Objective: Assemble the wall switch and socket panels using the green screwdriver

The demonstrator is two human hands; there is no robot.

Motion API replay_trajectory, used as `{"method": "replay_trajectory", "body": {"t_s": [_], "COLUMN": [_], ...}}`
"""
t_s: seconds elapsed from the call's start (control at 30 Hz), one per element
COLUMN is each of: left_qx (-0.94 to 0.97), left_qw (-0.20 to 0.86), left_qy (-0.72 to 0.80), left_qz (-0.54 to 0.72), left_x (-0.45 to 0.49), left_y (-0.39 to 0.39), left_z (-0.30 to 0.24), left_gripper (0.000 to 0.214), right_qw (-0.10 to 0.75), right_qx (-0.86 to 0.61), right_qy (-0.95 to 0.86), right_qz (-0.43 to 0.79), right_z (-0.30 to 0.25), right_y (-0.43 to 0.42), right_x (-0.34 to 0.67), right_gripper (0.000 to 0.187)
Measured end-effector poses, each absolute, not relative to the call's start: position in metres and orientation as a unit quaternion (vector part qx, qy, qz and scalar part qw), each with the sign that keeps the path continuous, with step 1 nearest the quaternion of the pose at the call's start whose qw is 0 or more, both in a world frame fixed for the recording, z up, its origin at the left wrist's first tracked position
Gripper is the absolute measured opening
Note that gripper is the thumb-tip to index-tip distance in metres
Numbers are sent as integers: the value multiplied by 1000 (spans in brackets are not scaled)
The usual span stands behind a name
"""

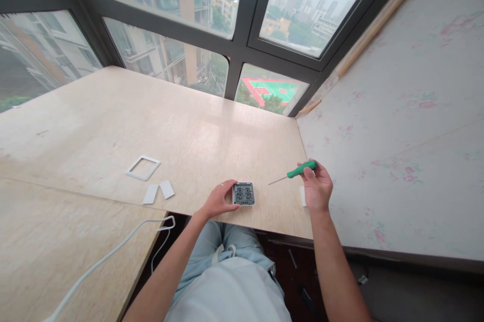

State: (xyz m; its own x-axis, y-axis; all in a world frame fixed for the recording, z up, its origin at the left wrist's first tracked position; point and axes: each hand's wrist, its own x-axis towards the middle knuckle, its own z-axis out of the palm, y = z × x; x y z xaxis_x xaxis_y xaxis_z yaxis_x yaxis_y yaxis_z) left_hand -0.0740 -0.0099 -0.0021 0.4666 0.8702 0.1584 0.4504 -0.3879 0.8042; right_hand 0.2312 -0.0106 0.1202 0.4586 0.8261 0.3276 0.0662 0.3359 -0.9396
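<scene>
My left hand [220,201] grips the left side of a wall switch body [244,194], thumb below and fingers above. The switch shows its dark grey inner face inside a white rim and sits at the counter's front edge. To the right, my right hand [317,186] holds a screwdriver [301,169] by its green handle. Its thin metal shaft points left, with the tip apart from the switch. A white square frame [142,168] lies on the counter at left. Two white switch rocker covers [167,189] lie near it, side by side.
A pale stone counter [242,145] runs beneath dark-framed windows. A white object [303,196] is partly hidden behind my right hand. A white cable [109,251] loops over the left counter edge. The flowered wall [393,161] bounds the right side.
</scene>
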Motion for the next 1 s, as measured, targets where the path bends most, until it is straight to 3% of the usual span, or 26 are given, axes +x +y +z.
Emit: {"method": "replay_trajectory", "body": {"t_s": [0.37,1.0], "left_qx": [782,782], "left_qw": [353,351], "left_qy": [421,419], "left_qz": [296,300], "left_x": [-73,-73], "left_y": [-10,-10], "left_z": [-3,-4], "left_gripper": [81,79], "right_qw": [528,535], "right_qx": [-475,-490], "right_qy": [-629,-613], "right_qz": [316,313], "right_z": [137,122], "right_y": [-44,-44], "right_x": [160,161], "right_gripper": [30,30]}}
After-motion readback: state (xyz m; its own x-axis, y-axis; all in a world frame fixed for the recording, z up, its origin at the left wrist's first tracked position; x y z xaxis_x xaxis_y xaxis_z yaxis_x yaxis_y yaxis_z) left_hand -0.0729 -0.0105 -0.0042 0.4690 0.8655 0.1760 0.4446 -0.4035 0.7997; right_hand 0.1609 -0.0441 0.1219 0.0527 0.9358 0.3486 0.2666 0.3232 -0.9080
